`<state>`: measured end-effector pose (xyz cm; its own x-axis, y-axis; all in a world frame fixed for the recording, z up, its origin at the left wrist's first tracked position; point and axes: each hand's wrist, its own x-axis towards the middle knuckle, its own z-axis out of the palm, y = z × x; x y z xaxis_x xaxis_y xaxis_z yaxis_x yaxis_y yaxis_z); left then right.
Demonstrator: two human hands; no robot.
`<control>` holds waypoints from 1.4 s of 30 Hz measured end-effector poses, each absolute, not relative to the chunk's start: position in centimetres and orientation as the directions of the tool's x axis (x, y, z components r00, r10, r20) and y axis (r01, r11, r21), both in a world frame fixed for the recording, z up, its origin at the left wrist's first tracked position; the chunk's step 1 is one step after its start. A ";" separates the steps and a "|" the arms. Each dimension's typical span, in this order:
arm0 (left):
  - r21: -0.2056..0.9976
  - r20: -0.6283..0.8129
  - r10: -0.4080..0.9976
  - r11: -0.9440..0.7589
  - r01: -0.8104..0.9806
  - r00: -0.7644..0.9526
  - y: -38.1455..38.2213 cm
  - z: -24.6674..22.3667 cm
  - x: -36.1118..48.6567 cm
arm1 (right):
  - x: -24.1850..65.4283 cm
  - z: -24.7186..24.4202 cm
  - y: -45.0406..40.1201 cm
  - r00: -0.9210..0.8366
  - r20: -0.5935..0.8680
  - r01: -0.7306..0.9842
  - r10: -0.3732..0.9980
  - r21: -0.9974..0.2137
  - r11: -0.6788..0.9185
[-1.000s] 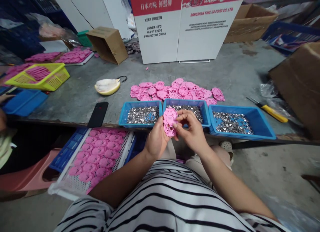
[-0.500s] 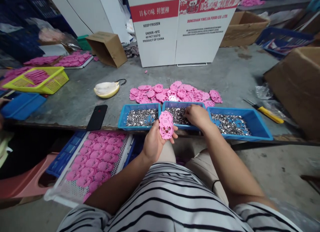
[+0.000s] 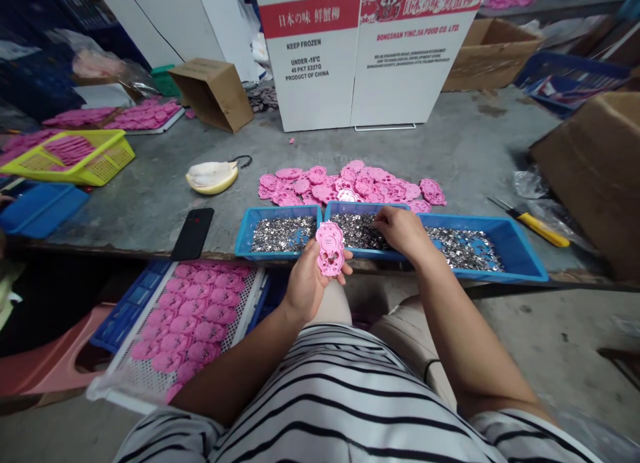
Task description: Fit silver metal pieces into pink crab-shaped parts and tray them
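My left hand (image 3: 306, 280) holds a pink plastic piece (image 3: 330, 248) with holes in its lower part, just in front of the blue trays. My right hand (image 3: 400, 230) reaches into the middle blue tray (image 3: 367, 206), fingers pinched together among small silvery metal pieces (image 3: 353, 228); whether anything is between the fingertips is hidden. The left blue tray (image 3: 241, 235) and the right blue tray (image 3: 527, 256) hold similar metal bits. Behind the trays lies a pile of similar pink pieces (image 3: 370, 183).
A black phone (image 3: 193, 234) and a fruit rind (image 3: 213, 178) lie on the left of the table. A yellow-handled tool (image 3: 543, 230) is at right. Beneath the table edge, a white perforated tray (image 3: 127, 376) bears rows of pink pieces. A white carton (image 3: 320, 103) stands behind.
My right hand has shifted slightly within the middle tray, its fingers still close together. The left hand keeps its hold on the pink piece, nearly unmoved.
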<state>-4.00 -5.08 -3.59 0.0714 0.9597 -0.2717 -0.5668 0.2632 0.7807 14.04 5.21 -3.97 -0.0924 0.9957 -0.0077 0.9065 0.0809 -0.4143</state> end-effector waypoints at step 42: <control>0.715 -0.084 0.990 0.138 -0.685 0.112 -5.6 -3.3 -4.9 | 9.2 -2.3 -2.6 -0.154 -0.003 -0.216 0.988 -0.976 -0.037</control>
<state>-4.95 -5.62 -3.32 0.1122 0.9901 -0.0842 -0.6854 0.1384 0.7149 9.17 -2.56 -2.30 -0.1536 0.9881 -0.0033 -0.2162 -0.0369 -0.9756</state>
